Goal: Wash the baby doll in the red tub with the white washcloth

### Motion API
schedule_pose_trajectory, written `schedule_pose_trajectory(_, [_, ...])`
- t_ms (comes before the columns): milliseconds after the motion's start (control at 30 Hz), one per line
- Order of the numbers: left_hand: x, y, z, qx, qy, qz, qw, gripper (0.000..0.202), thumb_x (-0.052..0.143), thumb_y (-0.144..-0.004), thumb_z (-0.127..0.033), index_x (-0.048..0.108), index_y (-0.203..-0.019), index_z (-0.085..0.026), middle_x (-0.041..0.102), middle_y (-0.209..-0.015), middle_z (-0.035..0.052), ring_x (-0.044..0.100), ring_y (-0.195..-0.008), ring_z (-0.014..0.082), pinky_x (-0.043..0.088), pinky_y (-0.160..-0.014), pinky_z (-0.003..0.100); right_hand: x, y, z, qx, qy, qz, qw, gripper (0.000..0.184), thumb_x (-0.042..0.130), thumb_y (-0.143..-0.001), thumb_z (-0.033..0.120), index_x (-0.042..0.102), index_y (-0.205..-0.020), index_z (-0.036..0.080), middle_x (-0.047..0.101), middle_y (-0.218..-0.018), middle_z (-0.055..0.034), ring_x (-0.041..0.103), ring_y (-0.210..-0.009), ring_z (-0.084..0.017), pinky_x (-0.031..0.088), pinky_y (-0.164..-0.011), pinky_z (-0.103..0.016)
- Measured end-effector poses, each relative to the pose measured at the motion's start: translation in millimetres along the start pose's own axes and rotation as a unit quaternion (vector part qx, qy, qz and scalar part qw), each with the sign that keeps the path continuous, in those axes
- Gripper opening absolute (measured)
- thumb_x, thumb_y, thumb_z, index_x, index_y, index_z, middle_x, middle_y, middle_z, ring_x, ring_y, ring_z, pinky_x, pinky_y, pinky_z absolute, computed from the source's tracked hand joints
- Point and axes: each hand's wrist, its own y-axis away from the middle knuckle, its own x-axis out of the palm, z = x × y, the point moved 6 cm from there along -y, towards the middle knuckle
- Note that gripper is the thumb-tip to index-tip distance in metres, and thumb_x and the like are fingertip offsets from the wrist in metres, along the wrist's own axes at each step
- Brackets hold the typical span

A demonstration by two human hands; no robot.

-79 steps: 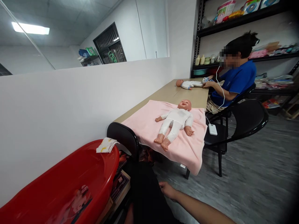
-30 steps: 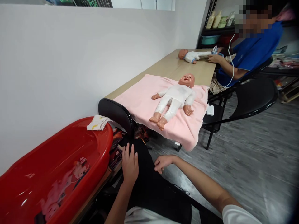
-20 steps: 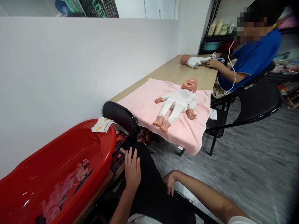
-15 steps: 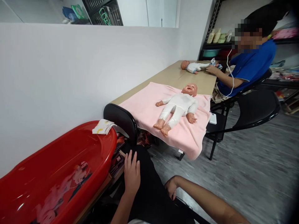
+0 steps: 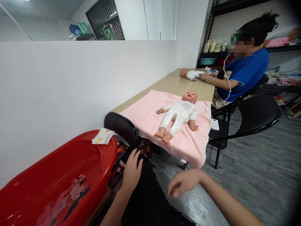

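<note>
My left hand lies flat on my black-trousered knee, fingers stretched out and open, holding nothing. My right hand hovers above my other knee, blurred, fingers curled loosely downward with nothing in them. Ahead, a baby doll in a white suit lies on its back on a pink blanket spread over the near end of a wooden table. Both hands are well short of the doll.
A red plastic tub stands at my left, a folded white cloth on its rim. A black chair back sits between me and the table. A person in blue handles a second doll. Another black chair stands right.
My right hand has lifted off my leg and moved right and up into the air. My left hand has stayed on my knee. The view has tilted upward slightly.
</note>
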Motion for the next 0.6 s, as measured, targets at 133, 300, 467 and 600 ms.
schedule_pose_trajectory(133, [1.8, -46, -74, 0.078, -0.004, 0.002, 0.997, 0.045, 0.055, -0.11, -0.035, 0.065, -0.151, -0.019, 0.054, -0.171, 0.0165, 0.052, -0.159, 0.0326, 0.046, -0.132, 0.054, -108, 120, 62, -0.133, -0.081, -0.288, 0.945, 0.05, 0.08, -0.095, 0.06, 0.084, -0.122, 0.018, 0.081, -0.122, -0.0179, 0.077, -0.12, -0.035, 0.058, -0.112, -0.052])
schedule_pose_trajectory(300, [15.8, -103, -148, 0.112, -0.068, 0.056, 0.99, 0.046, 0.068, -0.103, -0.029, 0.067, -0.148, -0.02, 0.047, -0.175, 0.0187, 0.049, -0.16, 0.0384, 0.046, -0.129, 0.057, -245, 225, 33, -0.336, -0.204, -0.705, 0.591, 0.035, 0.063, -0.102, 0.059, 0.074, -0.099, 0.027, 0.079, -0.123, -0.0116, 0.071, -0.131, -0.028, 0.057, -0.113, -0.049])
schedule_pose_trajectory(467, [40.8, -144, -179, 0.108, -0.116, 0.163, 0.974, 0.045, 0.07, -0.103, -0.035, 0.069, -0.145, -0.016, 0.046, -0.174, 0.0225, 0.047, -0.16, 0.0402, 0.043, -0.13, 0.055, -346, 221, -28, -0.28, -0.318, -0.78, 0.461, 0.029, 0.047, -0.111, 0.048, 0.067, -0.106, 0.027, 0.071, -0.145, -0.0052, 0.062, -0.142, -0.015, 0.053, -0.118, -0.035])
schedule_pose_trajectory(600, [51.6, -160, -187, 0.084, -0.138, 0.23, 0.96, 0.05, 0.067, -0.103, -0.044, 0.07, -0.146, -0.019, 0.051, -0.167, 0.0214, 0.057, -0.149, 0.0426, 0.051, -0.12, 0.059, -402, 206, -56, -0.213, -0.378, -0.77, 0.467, 0.042, 0.043, -0.112, 0.061, 0.064, -0.109, 0.025, 0.072, -0.131, -0.0111, 0.073, -0.116, -0.02, 0.066, -0.097, -0.037])
